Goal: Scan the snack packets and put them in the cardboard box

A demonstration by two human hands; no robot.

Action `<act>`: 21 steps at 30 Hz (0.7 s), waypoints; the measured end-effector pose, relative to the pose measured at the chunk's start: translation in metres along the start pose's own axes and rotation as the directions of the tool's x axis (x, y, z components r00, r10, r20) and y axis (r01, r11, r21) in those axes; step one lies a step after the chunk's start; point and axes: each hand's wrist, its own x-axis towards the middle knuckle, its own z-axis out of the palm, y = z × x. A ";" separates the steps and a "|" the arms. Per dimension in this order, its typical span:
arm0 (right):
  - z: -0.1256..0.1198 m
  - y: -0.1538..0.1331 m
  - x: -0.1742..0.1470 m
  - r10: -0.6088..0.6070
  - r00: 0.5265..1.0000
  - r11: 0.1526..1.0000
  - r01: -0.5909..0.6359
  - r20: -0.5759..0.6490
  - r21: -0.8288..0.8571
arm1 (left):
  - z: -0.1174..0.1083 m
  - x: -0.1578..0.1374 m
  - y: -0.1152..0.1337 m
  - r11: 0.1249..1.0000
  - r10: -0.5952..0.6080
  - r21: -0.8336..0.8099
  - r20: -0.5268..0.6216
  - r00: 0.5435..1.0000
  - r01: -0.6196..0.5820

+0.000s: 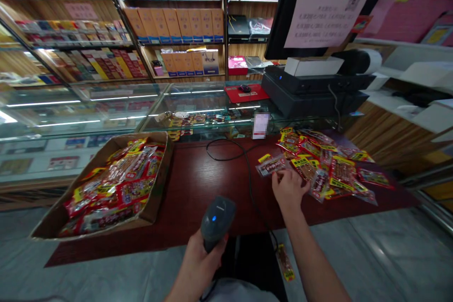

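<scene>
My left hand (203,262) is wrapped round a dark barcode scanner (218,217) with a small blue light on its top, held at the table's near edge. At the front of the pile of snack packets (341,174), my right hand (289,191) has its fingers bent down on a clear-and-red snack packet (272,165). Its fingertips touch the packet's near edge, and their grip is partly hidden. More red and yellow packets lie just right of that hand. To the left stands an open cardboard box (161,184) filled with similar packets.
A black cable (249,184) loops across the dark red table (191,184). One packet (285,262) lies below the near edge. Behind are a glass counter (198,99), a red mouse pad (247,94) and a monitor (283,19) above a black cash drawer (293,96).
</scene>
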 end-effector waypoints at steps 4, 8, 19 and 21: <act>0.002 -0.001 0.009 -0.012 0.997 0.995 0.020 -0.076 0.099 | -0.002 -0.012 -0.023 1.000 0.002 -0.010 -0.044 0.999 -0.003; 0.004 -0.008 0.014 -0.212 0.972 0.975 0.204 0.103 0.087 | -0.024 -0.016 -0.039 0.999 0.033 0.043 -0.070 0.997 -0.030; 0.008 -0.007 0.010 -0.096 0.982 0.993 0.107 0.166 -0.057 | -0.050 -0.019 -0.028 0.998 0.042 -0.036 -0.102 0.994 -0.046; 0.010 -0.008 0.010 -0.077 0.988 0.994 0.086 0.134 -0.060 | -0.052 -0.017 -0.026 0.998 0.040 -0.034 -0.128 0.991 -0.045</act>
